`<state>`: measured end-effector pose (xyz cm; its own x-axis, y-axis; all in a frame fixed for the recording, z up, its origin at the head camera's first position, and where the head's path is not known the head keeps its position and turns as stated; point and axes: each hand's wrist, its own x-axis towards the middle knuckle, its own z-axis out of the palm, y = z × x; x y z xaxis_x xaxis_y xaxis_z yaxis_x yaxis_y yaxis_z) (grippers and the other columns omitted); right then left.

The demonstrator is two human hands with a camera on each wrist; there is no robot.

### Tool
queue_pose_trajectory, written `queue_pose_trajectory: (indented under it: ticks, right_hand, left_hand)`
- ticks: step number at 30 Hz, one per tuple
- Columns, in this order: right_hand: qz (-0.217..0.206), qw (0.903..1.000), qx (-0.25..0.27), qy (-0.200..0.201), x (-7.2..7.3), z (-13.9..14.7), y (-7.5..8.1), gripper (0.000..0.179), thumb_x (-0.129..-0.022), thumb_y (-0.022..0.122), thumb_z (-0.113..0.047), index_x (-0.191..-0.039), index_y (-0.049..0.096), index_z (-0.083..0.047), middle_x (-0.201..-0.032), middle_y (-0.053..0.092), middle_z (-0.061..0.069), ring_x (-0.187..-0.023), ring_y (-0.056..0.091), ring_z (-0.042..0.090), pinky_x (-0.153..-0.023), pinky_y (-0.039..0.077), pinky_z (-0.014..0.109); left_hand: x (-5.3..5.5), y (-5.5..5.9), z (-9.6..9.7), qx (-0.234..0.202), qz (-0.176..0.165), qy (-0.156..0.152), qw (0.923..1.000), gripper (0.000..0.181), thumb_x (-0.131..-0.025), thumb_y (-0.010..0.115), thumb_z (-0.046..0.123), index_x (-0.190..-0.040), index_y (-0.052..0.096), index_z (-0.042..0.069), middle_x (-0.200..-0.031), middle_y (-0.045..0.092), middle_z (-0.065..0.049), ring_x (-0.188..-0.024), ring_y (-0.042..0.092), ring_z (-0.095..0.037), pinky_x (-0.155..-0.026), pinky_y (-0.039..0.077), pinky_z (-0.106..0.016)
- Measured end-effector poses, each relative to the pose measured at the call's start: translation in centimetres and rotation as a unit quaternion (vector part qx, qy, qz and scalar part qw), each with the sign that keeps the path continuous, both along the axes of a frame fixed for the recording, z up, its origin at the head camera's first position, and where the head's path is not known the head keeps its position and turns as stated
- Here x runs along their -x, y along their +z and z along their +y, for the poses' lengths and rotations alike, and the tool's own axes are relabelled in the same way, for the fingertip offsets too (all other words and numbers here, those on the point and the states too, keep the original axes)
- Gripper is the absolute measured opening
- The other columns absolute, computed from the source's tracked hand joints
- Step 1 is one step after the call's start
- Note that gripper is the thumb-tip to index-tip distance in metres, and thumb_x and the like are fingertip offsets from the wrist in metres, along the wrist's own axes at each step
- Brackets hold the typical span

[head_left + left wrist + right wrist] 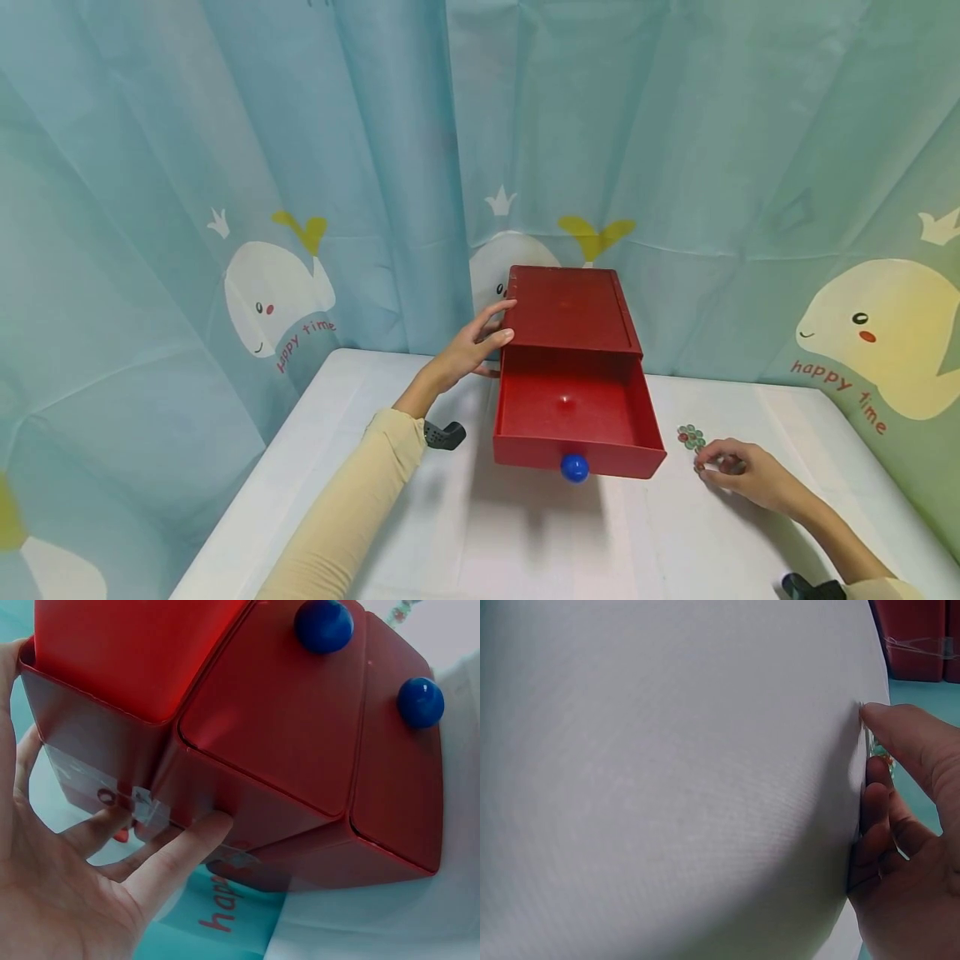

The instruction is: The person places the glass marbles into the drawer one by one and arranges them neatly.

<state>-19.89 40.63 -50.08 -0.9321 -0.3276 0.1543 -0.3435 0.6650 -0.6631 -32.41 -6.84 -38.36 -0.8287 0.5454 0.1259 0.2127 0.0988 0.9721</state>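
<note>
Nearest, the right hand (753,479) has its thumb and forefinger drawn narrow, seemingly pinching the near end of a beaded flower (691,437) that lies on the white table (787,417), to the right of the red cabinet (570,308). The step in hand looks like picking the flower up, so the next move calls for a firm pinch and a clean lift. Farther off, the top drawer (525,452) stands pulled out, and the left hand (468,350), fingers spread wide, rests against the cabinet's left side, apparently steadying it.
</note>
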Motion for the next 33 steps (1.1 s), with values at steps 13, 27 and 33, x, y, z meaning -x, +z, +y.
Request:
queue_pose_trajectory:
  ticks: [13,27,33]
  right_hand:
    - [-0.031,0.9994,-0.011,-0.009,0.1,0.1,-0.1,0.013,-0.089,0.079,-0.009,-0.099,0.072,-0.013,-0.091,0.066,-0.001,-0.077,0.053,0.004,-0.060,0.049,0.025]
    - [-0.005,0.9995,-0.009,0.030,0.4,0.2,0.4,0.011,-0.090,0.077,-0.006,-0.097,0.071,-0.012,-0.089,0.068,-0.001,-0.074,0.054,0.003,-0.059,0.048,0.024]
    - [-0.012,0.9981,-0.016,0.059,0.7,0.2,1.1,0.009,-0.091,0.075,-0.005,-0.095,0.070,-0.011,-0.087,0.068,-0.003,-0.074,0.057,0.003,-0.063,0.047,0.024]
  left_hand:
    - [0.0,0.0,0.0,0.001,0.000,-0.001,1.0000,0.063,-0.100,0.056,0.037,-0.159,0.032,0.040,-0.162,0.032,-0.011,-0.141,0.042,-0.036,-0.089,0.058,-0.056]
    - [0.2,-0.1,0.0,0.000,0.002,-0.001,1.0000,0.063,-0.100,0.056,0.037,-0.158,0.033,0.041,-0.162,0.032,-0.011,-0.141,0.042,-0.036,-0.089,0.058,-0.055]
    - [0.0,-0.1,0.0,-0.003,0.002,-0.001,1.0000,0.063,-0.100,0.057,0.037,-0.158,0.033,0.043,-0.161,0.033,-0.010,-0.140,0.043,-0.035,-0.089,0.058,-0.055]
